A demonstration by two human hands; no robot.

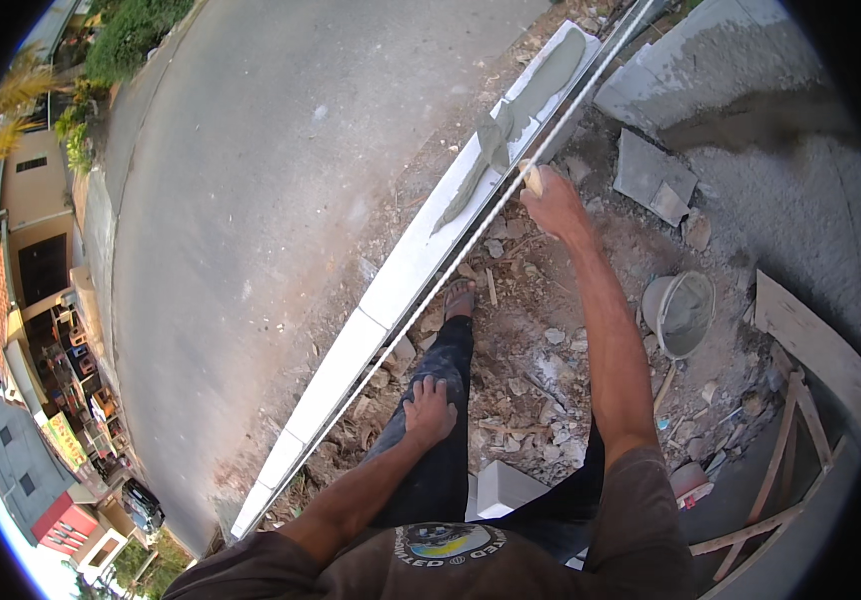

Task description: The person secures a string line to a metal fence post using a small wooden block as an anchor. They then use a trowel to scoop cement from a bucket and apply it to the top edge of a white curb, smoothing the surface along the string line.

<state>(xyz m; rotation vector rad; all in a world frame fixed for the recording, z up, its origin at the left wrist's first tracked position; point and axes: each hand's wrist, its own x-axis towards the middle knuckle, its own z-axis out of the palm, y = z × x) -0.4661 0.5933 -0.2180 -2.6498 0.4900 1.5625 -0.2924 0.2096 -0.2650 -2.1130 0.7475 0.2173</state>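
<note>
My right hand [557, 204] is closed around the pale handle of a trowel [496, 140], whose blade rests in wet grey mortar at the top of a low white block wall. The mortar [549, 78] lies in a thick, uneven strip along the far part of the white block course [356, 335]. A taut white string [431, 293] runs lengthwise beside the blocks, close to my right hand. My left hand [431, 412] lies flat on my bent thigh, fingers spread, holding nothing.
A bucket of grey mortar [686, 314] stands on the rubble to my right. Broken slabs [653, 175], a leaning board [817, 345] and wooden struts [776, 460] lie farther right. A white block [509, 489] sits between my legs. Left of the wall runs a paved road [251, 200].
</note>
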